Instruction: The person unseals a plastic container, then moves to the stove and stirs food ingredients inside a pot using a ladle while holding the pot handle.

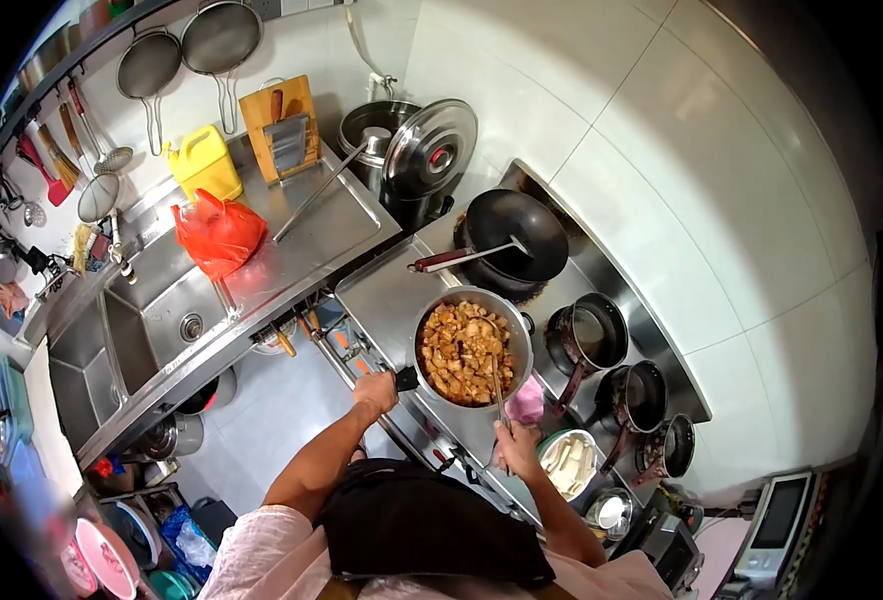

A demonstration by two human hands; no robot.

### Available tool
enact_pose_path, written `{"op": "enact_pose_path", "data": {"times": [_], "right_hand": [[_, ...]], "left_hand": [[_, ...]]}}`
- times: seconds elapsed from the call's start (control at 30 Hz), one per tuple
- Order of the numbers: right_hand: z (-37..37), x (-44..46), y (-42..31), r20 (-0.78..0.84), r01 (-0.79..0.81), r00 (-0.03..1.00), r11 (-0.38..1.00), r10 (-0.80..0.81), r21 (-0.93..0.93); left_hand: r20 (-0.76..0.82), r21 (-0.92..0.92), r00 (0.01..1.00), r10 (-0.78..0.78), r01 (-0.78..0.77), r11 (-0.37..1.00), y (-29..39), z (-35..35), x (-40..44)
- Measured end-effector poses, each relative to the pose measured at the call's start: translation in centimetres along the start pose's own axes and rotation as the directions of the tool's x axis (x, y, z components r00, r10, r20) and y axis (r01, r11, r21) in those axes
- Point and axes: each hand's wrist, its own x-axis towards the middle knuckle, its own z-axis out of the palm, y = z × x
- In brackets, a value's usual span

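A large silver pot (522,352) full of browned, chopped food (458,350) stands at the near edge of the steel stove top. My left hand (376,392) is closed around the pot's black handle (406,379). In my right hand (516,446) is the metal handle of a utensil (498,385), whose far end reaches into the food. A pink cloth (527,400) lies just beyond my right hand, beside the pot. Close to my right forearm sits a bowl of pale, long pieces (569,464).
Behind the pot is a black wok (516,235) with a spatula (471,254) across it. Several small dark pans (599,330) line the stove's right side. To the left are a sink (151,310), a red bag (217,235), a yellow jug (204,165) and a lidded steel pot (431,150).
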Motion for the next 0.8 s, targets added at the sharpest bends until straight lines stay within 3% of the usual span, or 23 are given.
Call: {"op": "enact_pose_path", "data": {"times": [0.03,0.07,0.13,0.23,0.33,0.37,0.53,0.63,0.73,0.8], "right_hand": [[-0.3,1.0,1.4,-0.063,0.06,0.995,0.977,-0.075,-0.207],[-0.5,1.4,2.4,-0.136,0.184,0.958,0.909,-0.251,-0.375],[-0.5,1.6,3.4,-0.171,0.334,0.787,0.644,-0.592,-0.688],[-0.8,0.9,2.9,-0.214,0.268,0.831,0.708,-0.513,-0.654],[-1.9,1.6,3.1,-0.132,0.232,0.926,0.808,-0.355,-0.542],[-2.0,1.7,2.9,-0.121,0.27,0.916,0.81,-0.383,-0.52],[-2.2,1.8,-1.4,-0.016,0.396,0.892,0.796,-0.453,-0.457],[-1.8,2.9,-2.9,0.054,0.385,0.897,0.717,-0.438,-0.581],[-1.9,5.0,-2.8,0.235,0.507,0.856,0.658,-0.46,-0.556],[-1.6,6.5,-2.6,0.32,0.433,0.901,0.669,-0.294,-0.604]], "left_hand": [[-0.008,-0.003,1.0,0.002,-0.002,1.0,-0.1,0.2,0.1],[-0.014,-0.004,1.0,0.01,-0.01,1.0,-0.1,0.2,0.0],[-0.025,-0.007,0.999,0.021,-0.021,1.0,-0.2,0.3,0.0],[-0.028,-0.015,0.999,0.026,-0.026,1.0,-0.4,0.5,0.1],[-0.015,-0.014,1.0,0.022,-0.023,1.0,-0.4,0.5,0.1],[-0.023,-0.013,0.999,0.022,-0.022,1.0,-0.4,0.6,0.2],[-0.023,-0.023,1.0,0.016,-0.017,1.0,-0.5,0.6,0.2],[-0.013,-0.001,1.0,0.02,-0.02,1.0,-0.4,0.5,0.2],[-0.011,0.008,1.0,0.025,-0.025,1.0,-0.5,0.6,0.2],[-0.026,0.009,0.999,0.021,-0.02,1.0,-0.5,0.7,0.2]]}}
